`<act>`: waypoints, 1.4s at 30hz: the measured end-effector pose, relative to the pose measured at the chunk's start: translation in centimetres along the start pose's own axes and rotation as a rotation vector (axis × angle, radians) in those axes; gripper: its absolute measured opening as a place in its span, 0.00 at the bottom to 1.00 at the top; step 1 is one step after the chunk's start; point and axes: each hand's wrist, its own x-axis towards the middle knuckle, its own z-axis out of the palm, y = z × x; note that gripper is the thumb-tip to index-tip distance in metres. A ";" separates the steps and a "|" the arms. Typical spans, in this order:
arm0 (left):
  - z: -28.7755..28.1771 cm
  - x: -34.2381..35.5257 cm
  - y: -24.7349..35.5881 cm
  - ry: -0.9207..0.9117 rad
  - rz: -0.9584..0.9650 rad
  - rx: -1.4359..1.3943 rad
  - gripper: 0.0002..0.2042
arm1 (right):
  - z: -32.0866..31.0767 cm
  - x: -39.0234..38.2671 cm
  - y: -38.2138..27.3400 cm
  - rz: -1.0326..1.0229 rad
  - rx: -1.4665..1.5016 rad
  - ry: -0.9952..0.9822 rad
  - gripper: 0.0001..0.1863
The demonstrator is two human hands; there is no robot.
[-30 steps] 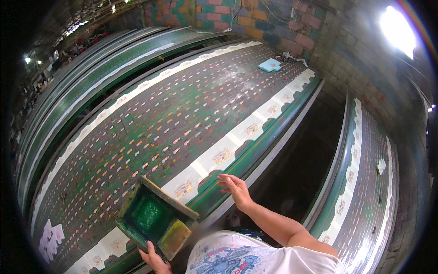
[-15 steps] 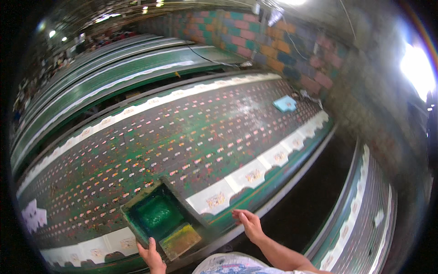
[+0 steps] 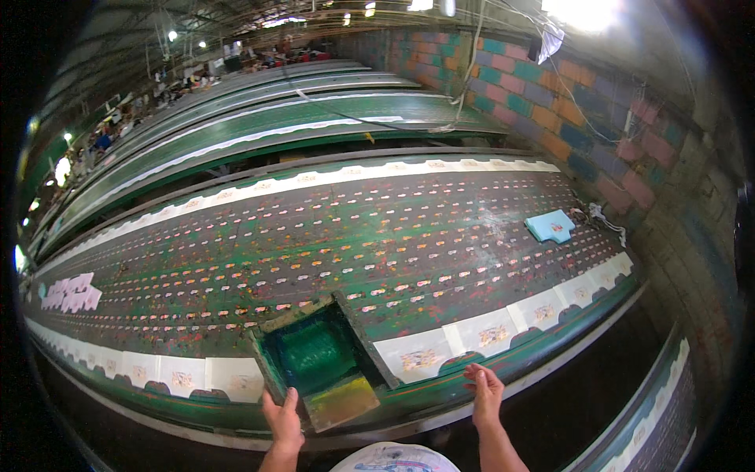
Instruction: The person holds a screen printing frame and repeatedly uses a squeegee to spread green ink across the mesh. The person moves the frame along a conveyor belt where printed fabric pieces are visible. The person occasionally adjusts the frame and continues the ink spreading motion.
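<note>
My left hand (image 3: 284,417) grips the near left corner of a screen printing frame (image 3: 366,340), thumb on top. The frame has dark, worn walls, a green mesh inside, and a yellow-stained panel (image 3: 343,403) at its near end. It overlaps the near edge of a long printing table (image 3: 314,236). My right hand (image 3: 485,397) hovers by that edge, right of the frame, fingers loosely bent and apart, with nothing seen in them. Beyond it lie white fabric pieces (image 3: 456,340) with small printed pictures, in a row along the near edge.
Another white row (image 3: 330,178) lines the far edge. A light blue fabric stack (image 3: 550,226) lies at the right end, pale pink pieces (image 3: 72,293) at the left. More long green tables (image 3: 314,112) stand beyond; one (image 3: 653,417) stands lower right. A painted block wall (image 3: 550,110) bounds the right.
The view has swung left and upward, so the table sits more level. My left hand still grips the frame over the near edge; my right hand is still beside it.
</note>
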 end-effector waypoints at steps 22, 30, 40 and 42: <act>23.6 -7.7 -6.8 0.028 -0.049 0.004 0.35 | -20.5 15.0 -9.4 -0.461 -0.672 -0.113 0.12; 31.8 -10.7 -6.5 0.039 -0.088 0.095 0.34 | -26.0 21.5 -10.6 -0.439 -0.595 -0.067 0.13; 45.8 -18.2 -12.9 0.204 -0.026 0.136 0.36 | -42.3 35.9 -12.2 -0.514 -0.664 -0.141 0.15; 49.5 -20.3 -12.1 0.153 -0.052 0.087 0.36 | -45.2 38.4 -14.0 -0.510 -0.674 -0.141 0.15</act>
